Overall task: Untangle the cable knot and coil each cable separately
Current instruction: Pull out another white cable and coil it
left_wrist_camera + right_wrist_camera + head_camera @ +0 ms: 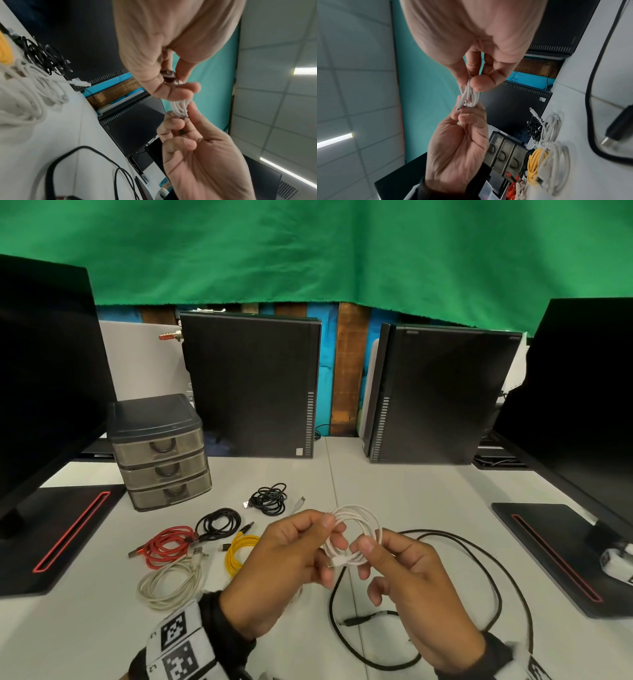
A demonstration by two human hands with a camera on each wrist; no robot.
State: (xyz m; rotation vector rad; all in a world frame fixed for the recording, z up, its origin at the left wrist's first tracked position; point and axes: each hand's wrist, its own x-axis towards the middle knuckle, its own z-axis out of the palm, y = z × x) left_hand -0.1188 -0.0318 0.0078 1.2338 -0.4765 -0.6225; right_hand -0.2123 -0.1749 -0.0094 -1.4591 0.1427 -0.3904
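A small white cable coil (358,534) hangs above the table between both hands. My left hand (330,534) pinches its left side with thumb and fingers; my right hand (368,546) pinches the lower right, where a connector end lies along the loops. The wrist views show the same white coil (181,108) (468,97) held between my left hand (180,88) (467,115) and my right hand (187,120) (471,81). A long black cable (479,573) sprawls loose on the table under and right of the hands.
Coiled cables lie at the left: two black (269,498) (217,523), red (168,546), yellow (239,551), off-white (169,580). A white connector (299,503) pokes out behind my left hand. A drawer unit (159,450), computer towers (253,385) and monitor stands (555,556) ring the table.
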